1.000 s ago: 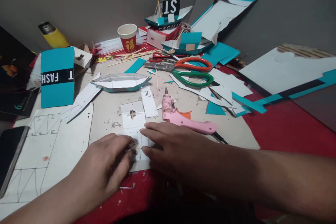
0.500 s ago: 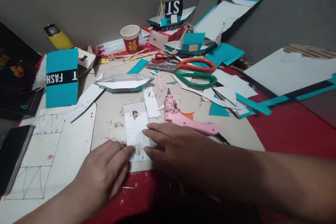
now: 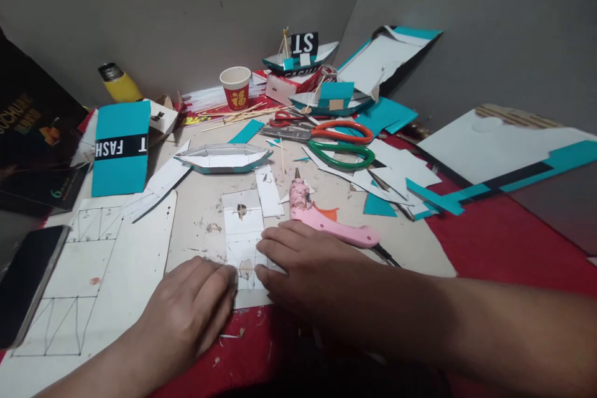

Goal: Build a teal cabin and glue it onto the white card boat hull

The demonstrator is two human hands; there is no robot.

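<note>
A white cardboard piece point(image 3: 244, 239) lies on the board between my hands, with a torn dark hole near its far end and pencil lines across it. My left hand point(image 3: 198, 298) is closed at its near left edge, fingers curled and pressed together; the thumb is hidden. Across its right side rests my right hand point(image 3: 298, 261), fingers stretched out and slightly apart. A small light mark or thin sliver shows between the fingertips; I cannot tell which. Just beyond my right hand lies a pink glue gun point(image 3: 321, 217). A small paper boat hull point(image 3: 224, 159) sits farther back.
Scissors with orange and green handles point(image 3: 342, 143) lie among card scraps. Behind stand a paper cup point(image 3: 236, 88) and finished model boats point(image 3: 301, 59). At left are a drawn-on sheet point(image 3: 125, 273), a phone point(image 3: 30, 286) and a teal card piece point(image 3: 120, 158).
The camera view has tilted up slightly, so the background sits lower. Both hands stay at the white cardboard piece, with only slight finger shifts.
</note>
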